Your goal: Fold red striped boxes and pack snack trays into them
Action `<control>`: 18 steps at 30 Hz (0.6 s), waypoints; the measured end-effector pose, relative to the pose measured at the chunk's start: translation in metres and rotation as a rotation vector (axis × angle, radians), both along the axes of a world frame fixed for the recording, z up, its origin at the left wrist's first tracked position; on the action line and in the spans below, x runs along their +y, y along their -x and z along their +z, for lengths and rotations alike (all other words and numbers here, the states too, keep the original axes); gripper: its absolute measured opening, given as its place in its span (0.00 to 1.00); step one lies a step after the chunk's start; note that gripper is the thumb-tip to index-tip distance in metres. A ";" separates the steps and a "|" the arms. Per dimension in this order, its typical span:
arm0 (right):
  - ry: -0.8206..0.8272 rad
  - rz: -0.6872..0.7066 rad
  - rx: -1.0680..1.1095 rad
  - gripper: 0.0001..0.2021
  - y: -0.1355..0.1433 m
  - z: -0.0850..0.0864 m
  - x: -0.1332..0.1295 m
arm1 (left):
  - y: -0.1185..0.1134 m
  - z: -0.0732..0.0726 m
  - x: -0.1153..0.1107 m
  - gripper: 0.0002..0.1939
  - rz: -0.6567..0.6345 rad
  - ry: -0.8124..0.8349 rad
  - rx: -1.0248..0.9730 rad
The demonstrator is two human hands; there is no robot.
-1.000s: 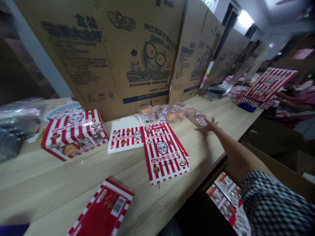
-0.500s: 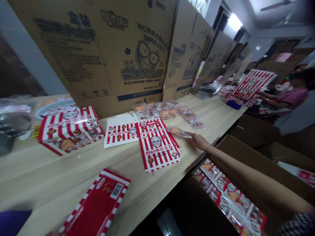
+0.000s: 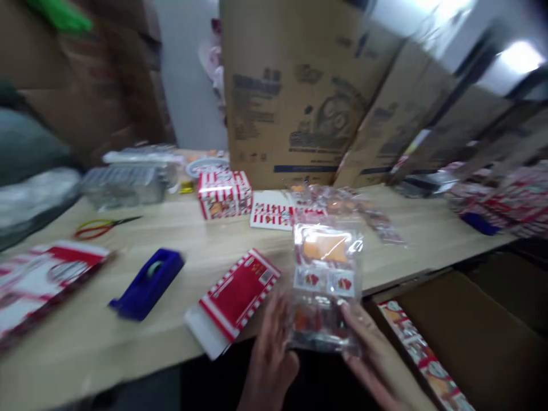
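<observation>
A clear plastic packet (image 3: 324,285) with an orange item and small sachets inside is held up over the table's front edge. Against its left side is my left hand (image 3: 274,348), the fingers pointing up along the plastic. My right hand (image 3: 363,348) grips the packet's lower right side. Just left of my hands a flat red and white striped box (image 3: 242,294) lies on the wooden table (image 3: 171,342). Behind the packet are a white and red striped carton sheet (image 3: 270,211) and several more clear packets (image 3: 338,200).
Left on the table are a blue tape dispenser (image 3: 148,282), scissors (image 3: 100,227), a striped carton (image 3: 47,279) and clear plastic trays (image 3: 124,185). A striped box (image 3: 225,194) stands before tall cardboard (image 3: 291,85). An open cardboard box (image 3: 471,308) is at the right.
The view has swung left. My right hand has come from the packets at the back to the front edge with a packet, and my left hand has come up beside it.
</observation>
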State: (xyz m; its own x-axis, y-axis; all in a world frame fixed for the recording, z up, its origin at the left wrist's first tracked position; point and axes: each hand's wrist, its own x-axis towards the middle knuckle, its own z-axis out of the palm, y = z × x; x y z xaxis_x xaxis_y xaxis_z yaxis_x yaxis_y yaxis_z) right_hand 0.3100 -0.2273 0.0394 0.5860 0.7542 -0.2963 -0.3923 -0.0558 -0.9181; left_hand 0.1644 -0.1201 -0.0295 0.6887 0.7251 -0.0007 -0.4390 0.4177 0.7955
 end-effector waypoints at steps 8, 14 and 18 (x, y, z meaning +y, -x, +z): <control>0.038 0.395 0.147 0.24 0.126 -0.056 0.054 | 0.092 0.016 -0.006 0.26 0.310 0.397 -0.013; -0.058 0.998 -0.223 0.37 0.099 -0.038 0.084 | 0.170 0.014 0.016 0.19 0.797 0.414 0.266; -0.039 1.073 -1.213 0.54 0.021 -0.039 0.139 | 0.221 0.022 0.060 0.19 0.848 0.370 0.436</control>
